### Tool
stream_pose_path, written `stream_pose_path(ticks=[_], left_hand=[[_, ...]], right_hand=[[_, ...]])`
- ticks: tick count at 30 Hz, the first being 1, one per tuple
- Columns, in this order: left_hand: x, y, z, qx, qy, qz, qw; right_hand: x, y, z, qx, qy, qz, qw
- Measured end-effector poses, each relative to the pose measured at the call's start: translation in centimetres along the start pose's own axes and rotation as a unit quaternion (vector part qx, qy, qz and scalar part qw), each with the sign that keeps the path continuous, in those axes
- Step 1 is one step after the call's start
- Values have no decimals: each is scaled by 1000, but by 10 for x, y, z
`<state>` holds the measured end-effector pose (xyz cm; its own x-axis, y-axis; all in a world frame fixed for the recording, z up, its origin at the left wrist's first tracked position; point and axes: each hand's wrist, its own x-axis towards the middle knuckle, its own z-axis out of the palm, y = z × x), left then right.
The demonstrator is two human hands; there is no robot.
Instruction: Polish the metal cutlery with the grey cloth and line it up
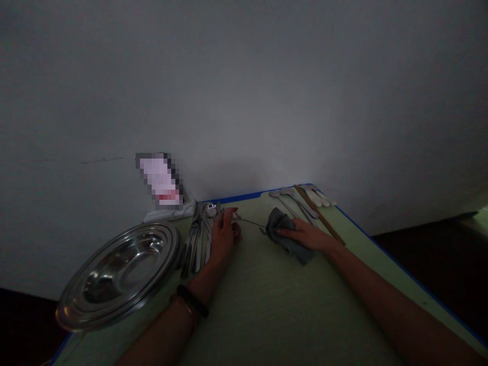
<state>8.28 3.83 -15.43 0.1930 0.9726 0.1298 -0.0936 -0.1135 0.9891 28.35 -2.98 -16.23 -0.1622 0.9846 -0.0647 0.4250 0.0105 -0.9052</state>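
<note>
My left hand (224, 231) pinches one end of a thin metal piece of cutlery (249, 221), held level above the green tabletop. Its far end goes into a dark grey cloth (284, 234), so I cannot make out whether it is a spoon or a fork. The cloth is bunched in my right hand (305, 236), whose fingers are closed on it. Just left of my left hand lies a group of metal cutlery (196, 244), partly hidden behind that hand. Beyond my right hand are metal spoons (301, 203) laid side by side.
Shiny steel dishes (125, 274) are stacked at the table's left. Wooden chopsticks (318, 213) and white-handled utensils (320, 197) lie at the far right corner. A blurred phone-like screen (160, 178) leans by the wall (244, 101). The green table (247, 315) has a blue edge.
</note>
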Motion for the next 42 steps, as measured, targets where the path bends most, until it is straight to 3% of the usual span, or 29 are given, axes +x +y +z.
stream_pose_path(ticks=[4, 7, 11, 14, 18, 21, 28, 33, 35, 36, 40, 42], left_hand=[[-5, -1, 5, 7, -65, -10, 998], [-9, -1, 8, 14, -92, -7, 996], [-7, -3, 7, 8, -80, 2, 997], [-3, -6, 3, -7, -39, 14, 999], [2, -7, -4, -21, -3, 25, 999], [1, -9, -4, -19, -20, 27, 999], [-3, -14, -3, 16, -72, 45, 996], [-4, -14, -1, 13, -82, 69, 994], [-4, -13, 1, -3, -63, 82, 995], [-5, -12, 1, -12, -54, 88, 995], [-11, -7, 2, -23, -56, 99, 993], [-15, -5, 3, -11, -71, 98, 993]], right_hand=[[1, -7, 18, -9, 71, -13, 997], [3, -12, 28, -26, 87, -39, 995], [3, -14, 26, -28, 58, -39, 997], [1, -13, 21, -15, 34, -24, 999], [2, -12, 25, -29, 62, 6, 998], [3, -11, 30, -58, 89, -5, 994], [1, -12, 32, -48, 88, -7, 995], [3, -9, 33, 37, 107, 23, 993], [6, -7, 33, 162, 133, 55, 976], [9, -6, 32, 248, 152, 59, 955], [17, -6, 28, 539, 190, -19, 820], [18, -7, 26, 595, 161, -37, 786]])
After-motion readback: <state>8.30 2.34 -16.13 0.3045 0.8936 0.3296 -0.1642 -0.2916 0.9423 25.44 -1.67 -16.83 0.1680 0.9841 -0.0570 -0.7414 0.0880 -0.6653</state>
